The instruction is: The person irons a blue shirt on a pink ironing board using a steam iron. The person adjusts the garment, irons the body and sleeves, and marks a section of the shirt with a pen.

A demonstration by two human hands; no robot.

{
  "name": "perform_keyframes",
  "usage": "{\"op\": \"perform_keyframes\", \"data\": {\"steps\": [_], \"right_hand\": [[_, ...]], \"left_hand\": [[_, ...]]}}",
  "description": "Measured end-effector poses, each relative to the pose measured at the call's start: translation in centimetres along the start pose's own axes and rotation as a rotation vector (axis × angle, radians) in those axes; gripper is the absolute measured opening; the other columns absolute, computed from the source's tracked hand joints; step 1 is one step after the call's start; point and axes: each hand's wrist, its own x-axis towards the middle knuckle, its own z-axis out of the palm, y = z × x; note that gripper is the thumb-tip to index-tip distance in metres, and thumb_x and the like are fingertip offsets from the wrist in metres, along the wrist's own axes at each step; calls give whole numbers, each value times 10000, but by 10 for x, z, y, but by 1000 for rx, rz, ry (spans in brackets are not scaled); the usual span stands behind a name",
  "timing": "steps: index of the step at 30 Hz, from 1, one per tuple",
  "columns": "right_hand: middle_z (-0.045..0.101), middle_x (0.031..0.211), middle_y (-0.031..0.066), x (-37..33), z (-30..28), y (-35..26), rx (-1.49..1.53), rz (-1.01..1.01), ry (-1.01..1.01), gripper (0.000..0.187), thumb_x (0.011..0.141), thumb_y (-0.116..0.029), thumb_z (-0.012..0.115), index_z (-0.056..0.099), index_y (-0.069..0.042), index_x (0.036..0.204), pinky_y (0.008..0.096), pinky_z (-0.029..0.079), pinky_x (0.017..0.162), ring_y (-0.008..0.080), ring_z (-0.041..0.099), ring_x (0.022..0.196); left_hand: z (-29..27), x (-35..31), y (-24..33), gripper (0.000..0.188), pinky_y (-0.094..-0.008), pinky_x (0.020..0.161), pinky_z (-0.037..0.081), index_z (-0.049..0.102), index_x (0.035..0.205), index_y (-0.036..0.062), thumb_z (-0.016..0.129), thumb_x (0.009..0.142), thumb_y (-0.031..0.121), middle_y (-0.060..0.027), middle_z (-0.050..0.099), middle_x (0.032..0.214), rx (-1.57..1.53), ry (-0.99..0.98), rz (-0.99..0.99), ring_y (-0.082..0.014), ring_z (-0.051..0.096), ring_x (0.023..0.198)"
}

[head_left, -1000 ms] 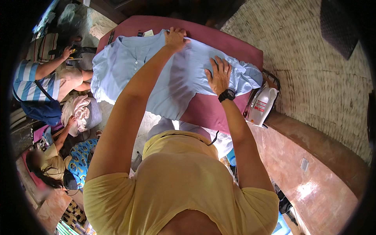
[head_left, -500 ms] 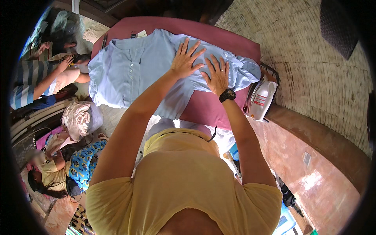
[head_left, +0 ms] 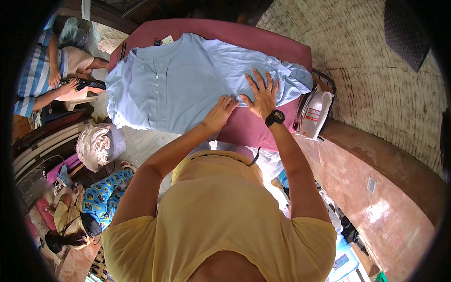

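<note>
A light blue buttoned shirt point(head_left: 188, 70) lies spread over a maroon ironing board point(head_left: 251, 131), its neckline to the far left and one sleeve stretching right. My left hand point(head_left: 221, 113) is closed at the near edge of the shirt, beside the sleeve's underside, fingertips pinching the cloth. Flat on the sleeve, fingers spread, rests my right hand point(head_left: 263, 96), wearing a ring, with a black watch point(head_left: 275, 117) on the wrist. A white iron point(head_left: 315, 113) stands on the rack at the board's right end, close to the cuff.
To the left a person in a striped shirt point(head_left: 40, 70) sits; another person in blue patterned bottoms point(head_left: 105, 199) is lower left. A bundle of pale cloth point(head_left: 94, 145) lies between them. At right are a low pinkish ledge point(head_left: 357, 178) and a woven wall-like surface point(head_left: 347, 61).
My left hand has moved from flat on the sleeve down to the shirt's near edge and closed on it. The shirt's hanging lower part is drawn up; my right hand stays spread, slightly nearer.
</note>
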Motion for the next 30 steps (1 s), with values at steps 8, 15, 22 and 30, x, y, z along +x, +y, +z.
{"op": "perform_keyframes", "data": {"steps": [8,15,22,30], "right_hand": [[375,1469,121,-17,-33,24,5,118,231,678,798,-366,691,460,-180,1408,553,243,1099,397,336,1314],[646,1033,263,-102,-89,160,-70,1009,108,609,911,-576,548,579,21,1031,488,495,748,398,626,970],[690,939,240,-94,-120,149,166,945,377,619,824,-569,680,662,17,1023,452,506,792,397,664,930],[658,712,227,11,-142,-20,177,501,139,577,802,-569,688,674,-17,971,476,512,591,388,667,669]], "left_hand": [[-6,-15,14,452,-497,1073,325,522,1320,102,599,903,259,-76,408,1446,276,13,61,-305,370,1318],[-10,-2,21,412,-533,1091,280,577,1242,94,598,909,336,-55,415,1450,252,6,75,-288,354,1337],[-18,14,4,325,-474,1075,321,599,1180,74,608,912,259,-71,540,1312,-95,-41,81,-272,441,1278],[-98,106,-112,248,-417,957,453,609,1112,27,589,873,91,-160,597,1205,15,399,49,-345,577,1091]]}}
